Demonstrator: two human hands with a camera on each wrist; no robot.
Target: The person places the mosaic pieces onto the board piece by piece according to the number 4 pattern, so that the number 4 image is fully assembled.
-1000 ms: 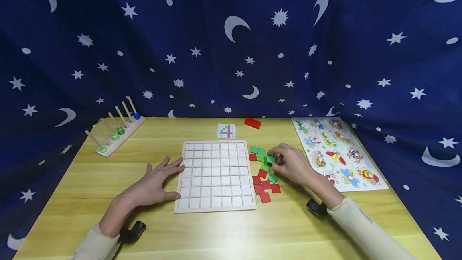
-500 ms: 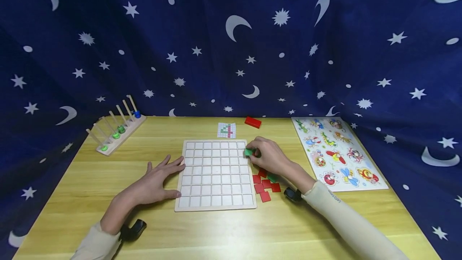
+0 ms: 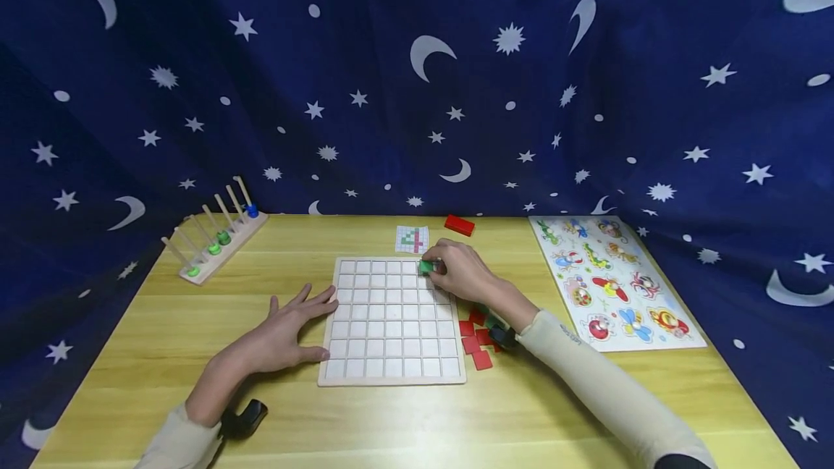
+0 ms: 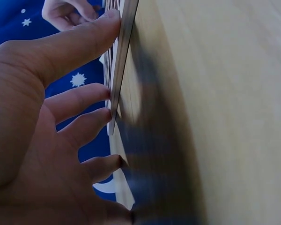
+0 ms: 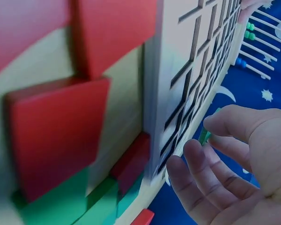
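Note:
A pale board with a grid of square cells (image 3: 374, 328) lies on the table. Over its upper right part my right hand (image 3: 465, 273) pinches a green square tile (image 3: 426, 267) between thumb and fingers; the right wrist view shows a sliver of the green tile (image 5: 204, 136). My left hand (image 3: 283, 331) spreads its fingers at the board's left edge, thumb and some fingertips touching the rim (image 4: 124, 51). Right of the board lie several loose red tiles (image 3: 482, 360) and green tiles (image 5: 61, 201), partly hidden under my right forearm in the head view.
A small card with a green and red grid pattern (image 3: 412, 239) lies behind the board, a red block (image 3: 459, 226) beside it. A rack of upright pegs with beads (image 3: 224, 252) stands back left. An insect picture puzzle (image 3: 589, 284) lies at the right.
My right hand has carried the green tile from the loose pile leftward over the board's upper right cells. The left hand stays at the board's left edge.

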